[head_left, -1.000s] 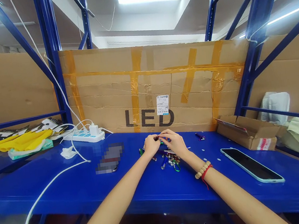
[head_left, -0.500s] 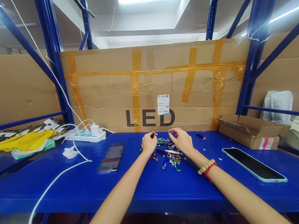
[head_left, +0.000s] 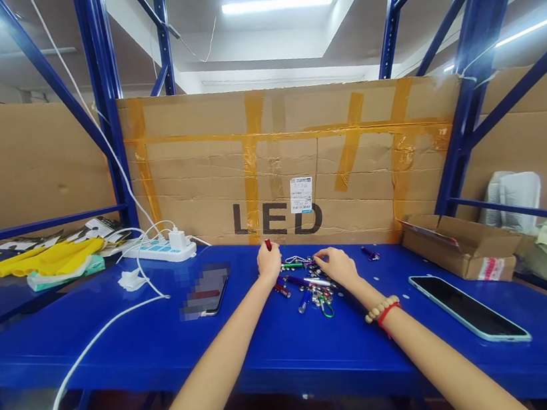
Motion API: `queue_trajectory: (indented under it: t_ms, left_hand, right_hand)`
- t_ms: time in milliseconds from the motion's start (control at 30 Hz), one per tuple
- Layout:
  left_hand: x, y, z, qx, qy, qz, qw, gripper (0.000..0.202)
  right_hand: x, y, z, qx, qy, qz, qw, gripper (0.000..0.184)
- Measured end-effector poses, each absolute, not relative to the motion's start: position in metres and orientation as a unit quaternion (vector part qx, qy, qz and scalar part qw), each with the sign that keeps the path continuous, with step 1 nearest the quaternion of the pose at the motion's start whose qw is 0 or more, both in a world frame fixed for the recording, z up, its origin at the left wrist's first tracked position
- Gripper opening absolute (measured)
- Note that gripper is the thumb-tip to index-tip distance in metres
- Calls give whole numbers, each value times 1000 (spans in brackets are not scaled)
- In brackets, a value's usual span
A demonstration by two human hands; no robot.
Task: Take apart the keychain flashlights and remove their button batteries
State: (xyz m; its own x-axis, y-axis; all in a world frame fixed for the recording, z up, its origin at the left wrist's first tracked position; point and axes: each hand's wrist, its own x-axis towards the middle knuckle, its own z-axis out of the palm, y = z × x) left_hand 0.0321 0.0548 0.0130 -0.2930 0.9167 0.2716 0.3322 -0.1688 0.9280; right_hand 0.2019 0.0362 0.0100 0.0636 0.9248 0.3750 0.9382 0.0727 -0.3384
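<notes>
My left hand (head_left: 268, 263) is closed around a small red metal tube (head_left: 269, 244), whose end sticks up above the fingers. To its right lies a pile of small metal keychain pieces (head_left: 314, 282), with coloured tubes, silver bits and clips. A green carabiner clip (head_left: 327, 309) rests at the pile's near edge, and a red tube (head_left: 282, 290) lies below my left hand. My right hand (head_left: 339, 266) is over the pile's right side, thumb and fingertips pinched together; what they hold, if anything, is too small to make out.
A purple keychain piece (head_left: 371, 255) lies apart, behind my right hand. Phones lie on both sides, a dark one (head_left: 209, 293) left and a pale-cased one (head_left: 468, 307) right. A white power strip (head_left: 158, 248) with cables, yellow sleeves (head_left: 53, 258) and an open carton (head_left: 460, 247) stand around.
My left hand has lifted slightly and turned, so the red tube now points up. My right hand has dropped to the pile and its fingertips have come together.
</notes>
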Motion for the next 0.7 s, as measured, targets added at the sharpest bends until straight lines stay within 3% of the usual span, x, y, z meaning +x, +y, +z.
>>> queue_trajectory:
  t_ms: [200, 333, 500, 700]
  left_hand:
    - [31, 51, 15, 512, 588, 550, 300, 25]
    - [32, 47, 18, 517, 583, 554, 295, 26]
    - [31, 49, 16, 556, 581, 556, 212, 27]
    - [32, 48, 13, 634, 592, 483, 122, 25]
  right_hand:
    - [205, 39, 8, -686, -683, 19, 250, 24]
    - [205, 40, 8, -680, -675, 22, 285, 25]
    - [212, 44, 9, -653, -690, 12, 312, 25]
    - [208, 45, 0, -567, -777, -8, 273, 30]
